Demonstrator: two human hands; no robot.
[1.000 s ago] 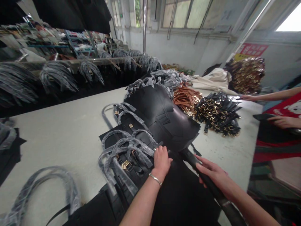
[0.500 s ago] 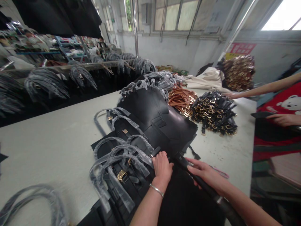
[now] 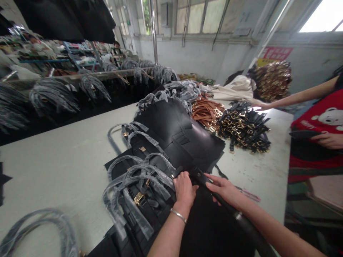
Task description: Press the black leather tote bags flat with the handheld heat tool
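Make the left hand the middle of a clock, with 12 at the top of the view. The left hand [image 3: 184, 188] is at the edge of a big black sheet [image 3: 209, 228], with its fingers bent and bunched. A small dark tab [image 3: 178, 171] pokes out past them, but I cannot tell if the hand grips it. The right hand [image 3: 225, 190] is at 3 o'clock, and its thumb and fingers curl around a long dark piece [image 3: 227, 206]. The front end of that piece is just beside the left hand, toward 2 o'clock, and the rest runs off toward 4. I cannot tell if it is a strap or a tool.

To do this well, I think the left hand should press down, so the sheet does not slip. The right hand should hold near the front end, snug but not too hard, so it is easy to aim. Small, slow moves seem best, since the sheet may crease. Watch the wrapped handles [image 3: 154, 171] toward 10 o'clock and the gold lock [image 3: 139, 198] near 9, because they could catch.
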